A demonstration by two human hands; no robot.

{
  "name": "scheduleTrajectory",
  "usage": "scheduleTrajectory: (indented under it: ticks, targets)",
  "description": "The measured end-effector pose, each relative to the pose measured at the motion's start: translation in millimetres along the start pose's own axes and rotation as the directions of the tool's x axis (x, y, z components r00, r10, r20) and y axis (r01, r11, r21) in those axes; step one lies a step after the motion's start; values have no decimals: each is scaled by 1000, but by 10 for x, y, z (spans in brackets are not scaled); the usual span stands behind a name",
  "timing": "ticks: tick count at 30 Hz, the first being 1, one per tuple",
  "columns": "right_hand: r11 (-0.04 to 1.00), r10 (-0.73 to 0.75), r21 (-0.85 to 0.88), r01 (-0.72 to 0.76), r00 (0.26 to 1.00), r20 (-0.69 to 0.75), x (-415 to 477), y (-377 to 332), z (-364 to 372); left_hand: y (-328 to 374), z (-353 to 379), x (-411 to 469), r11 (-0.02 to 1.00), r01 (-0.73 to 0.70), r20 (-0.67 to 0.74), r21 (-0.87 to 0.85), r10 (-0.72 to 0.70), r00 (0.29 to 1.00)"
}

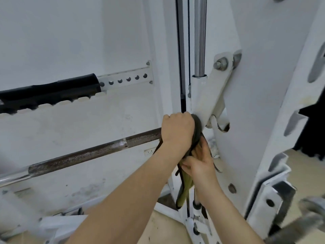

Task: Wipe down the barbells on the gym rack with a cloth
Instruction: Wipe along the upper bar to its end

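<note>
A dark knurled barbell (84,154) runs from the lower left up to the white rack upright (249,103) at centre. My left hand (177,131) is closed over the bar's right end, pressing a dark olive cloth (197,127) around it. The cloth hangs down below the bar to a green tail (184,191). My right hand (200,164) sits just under the left one and grips the hanging part of the cloth. The bar's end by the rack is hidden behind my hands and the cloth.
A white pivoting arm with a bolt (220,64) slants down to the bar's end. A chrome guide rod (199,36) rises above it. A notched white rail with a black pad (49,92) lies upper left. Weight plates (311,208) blur at the lower right.
</note>
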State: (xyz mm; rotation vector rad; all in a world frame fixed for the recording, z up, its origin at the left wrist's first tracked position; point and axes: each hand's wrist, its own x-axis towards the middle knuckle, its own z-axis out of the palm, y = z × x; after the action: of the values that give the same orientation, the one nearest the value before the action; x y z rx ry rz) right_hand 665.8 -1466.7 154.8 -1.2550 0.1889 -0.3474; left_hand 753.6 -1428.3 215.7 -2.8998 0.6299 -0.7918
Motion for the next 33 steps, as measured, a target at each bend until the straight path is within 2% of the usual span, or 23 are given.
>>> scheduleTrajectory:
  ticks: [3,5,9,16,19,22,25,28,31,33]
  targets:
    - [971,186,155,-181,982,-19,-19,-43,-126,-32,42,-87,1000,-29,-50,-11,29,998]
    - [950,235,215,-228,972,-5,-35,-27,-184,-89,104,-141,996,-81,-105,-33,77,991]
    - [914,236,324,-246,969,71,28,47,-270,-166,201,-196,981,-169,-260,-90,141,955]
    - [900,152,381,-212,971,182,182,-103,-222,-305,197,-546,938,-304,-336,-165,236,912]
    - [960,125,227,-164,976,178,244,-213,-112,-352,165,-745,926,-320,-312,-203,248,917]
    - [996,79,-47,-75,994,80,291,-272,-1,-459,148,-1020,899,-291,-257,-328,211,943]
    - [968,-27,-248,39,998,49,246,-265,112,-615,52,-1222,823,-161,-84,-545,137,987]
    - [913,-93,-393,114,993,72,106,-189,289,-749,-76,-1448,756,-42,10,-653,64,998]
    - [843,-62,-526,114,991,116,-86,-53,482,-901,-158,-1772,754,0,72,-657,63,995]
    - [848,4,-525,70,990,138,-252,82,589,-1025,-209,-1986,781,30,132,-624,68,989]
